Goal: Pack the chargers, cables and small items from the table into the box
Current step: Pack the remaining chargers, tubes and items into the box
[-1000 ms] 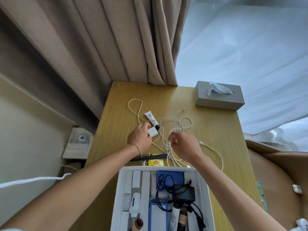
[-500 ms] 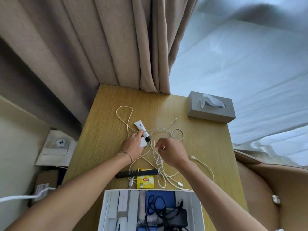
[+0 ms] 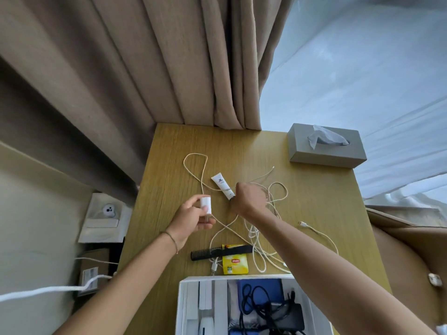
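My left hand holds a small white charger block lifted just above the wooden table. A white cable runs from the block into a tangle of white cables spread over the table's middle. My right hand is closed on a strand of that tangle, next to a white tube. The open white box sits at the near edge and holds a black adapter with black cable, a blue item and white pieces.
A black comb and a yellow Lipton tea packet lie just beyond the box. A grey tissue box stands at the far right corner. Beige curtains hang behind the table. A brown chair is on the right.
My left hand has lifted the white charger block off the table and drawn it left and nearer. My right hand has moved up beside the white tube, gripping the cable.
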`<state>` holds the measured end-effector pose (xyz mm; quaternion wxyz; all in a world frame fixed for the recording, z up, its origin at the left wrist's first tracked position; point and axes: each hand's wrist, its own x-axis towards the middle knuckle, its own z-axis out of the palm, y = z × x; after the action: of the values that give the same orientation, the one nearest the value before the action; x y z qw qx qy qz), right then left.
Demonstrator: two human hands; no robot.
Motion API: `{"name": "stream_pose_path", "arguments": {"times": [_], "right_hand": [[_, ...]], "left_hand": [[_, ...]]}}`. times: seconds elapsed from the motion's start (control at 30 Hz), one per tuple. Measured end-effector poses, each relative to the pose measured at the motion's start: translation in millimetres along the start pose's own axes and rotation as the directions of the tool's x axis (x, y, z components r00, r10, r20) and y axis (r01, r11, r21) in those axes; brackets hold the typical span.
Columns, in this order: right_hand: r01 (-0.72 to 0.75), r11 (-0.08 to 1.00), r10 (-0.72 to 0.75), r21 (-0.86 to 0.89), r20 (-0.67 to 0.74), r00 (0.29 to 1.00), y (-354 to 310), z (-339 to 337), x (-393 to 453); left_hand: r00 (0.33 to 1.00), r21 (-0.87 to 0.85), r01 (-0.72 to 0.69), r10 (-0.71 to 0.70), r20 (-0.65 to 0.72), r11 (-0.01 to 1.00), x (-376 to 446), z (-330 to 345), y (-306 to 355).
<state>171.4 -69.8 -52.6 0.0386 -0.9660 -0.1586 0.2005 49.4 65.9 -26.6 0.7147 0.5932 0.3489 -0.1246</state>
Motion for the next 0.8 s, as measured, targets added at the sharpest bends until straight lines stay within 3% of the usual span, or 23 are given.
{"name": "stream_pose_path", "arguments": {"times": [0.2, 0.4, 0.47, 0.53, 0.67, 0.8], "right_hand": [[0.016, 0.993, -0.015, -0.121, 0.004, 1.0, -11, 10, 18], [-0.023, 0.992, 0.028, -0.127, 0.041, 0.999, -19, 15, 22], [-0.066, 0.997, 0.069, -0.032, 0.091, 0.993, -20, 13, 22], [-0.141, 0.975, 0.111, 0.169, 0.177, 0.978, -20, 9, 20], [-0.263, 0.791, 0.078, 0.552, 0.337, 0.938, -12, -8, 2], [-0.328, 0.606, 0.037, 0.724, 0.387, 0.921, -3, -30, -35]], "left_hand": [[0.999, -0.131, 0.038, -0.034, 0.032, 0.991, -33, -12, 4], [0.999, -0.093, 0.03, -0.029, 0.016, 0.995, -48, -17, 4], [1.0, -0.06, 0.023, -0.023, 0.01, 0.998, -52, -17, 4], [1.0, -0.053, 0.02, -0.02, 0.002, 0.998, -58, -17, 6], [1.0, -0.043, -0.003, 0.003, -0.002, 0.999, -69, -16, 11], [1.0, 0.013, -0.015, 0.015, 0.008, 1.0, -82, -13, 6]]}}
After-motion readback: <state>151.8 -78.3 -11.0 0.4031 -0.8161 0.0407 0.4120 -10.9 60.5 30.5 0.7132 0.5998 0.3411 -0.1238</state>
